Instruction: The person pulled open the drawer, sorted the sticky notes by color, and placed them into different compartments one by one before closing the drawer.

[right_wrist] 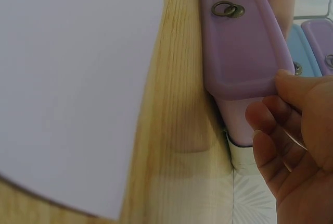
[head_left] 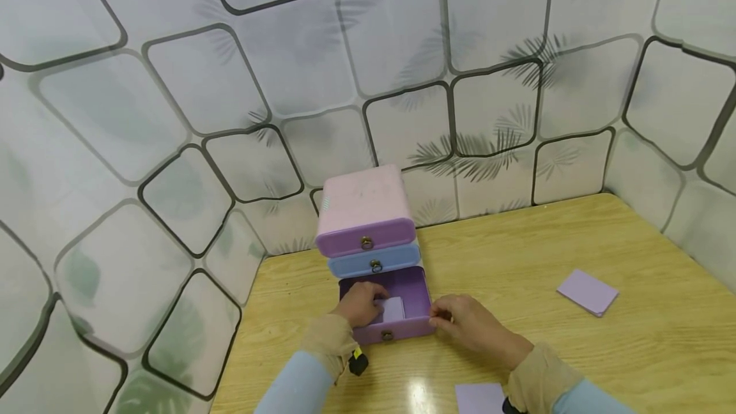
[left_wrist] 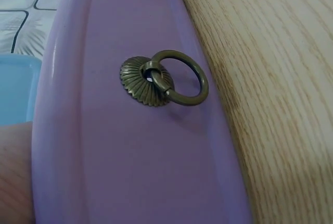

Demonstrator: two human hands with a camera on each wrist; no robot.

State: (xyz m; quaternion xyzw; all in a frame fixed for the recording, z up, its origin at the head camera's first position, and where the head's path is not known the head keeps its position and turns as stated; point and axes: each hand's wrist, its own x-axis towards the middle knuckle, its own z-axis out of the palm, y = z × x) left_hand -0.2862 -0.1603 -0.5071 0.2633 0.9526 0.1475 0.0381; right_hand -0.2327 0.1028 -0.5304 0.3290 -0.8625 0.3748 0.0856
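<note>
The lowest purple drawer of a small chest stands pulled out. My left hand reaches into it over the left wall, fingers and thumb bent at the left edge of a pale lilac paper pad lying inside. The left wrist view shows the drawer's purple front with its brass ring pull; the left fingers are hidden there. At the drawer's right front corner is my right hand. In the right wrist view its thumb lies on the corner, with bent fingers beside the drawer's side.
Above the drawer are a blue drawer and a purple drawer under the pink top. Another lilac pad lies at the right on the wooden table. A lilac sheet lies near my right wrist.
</note>
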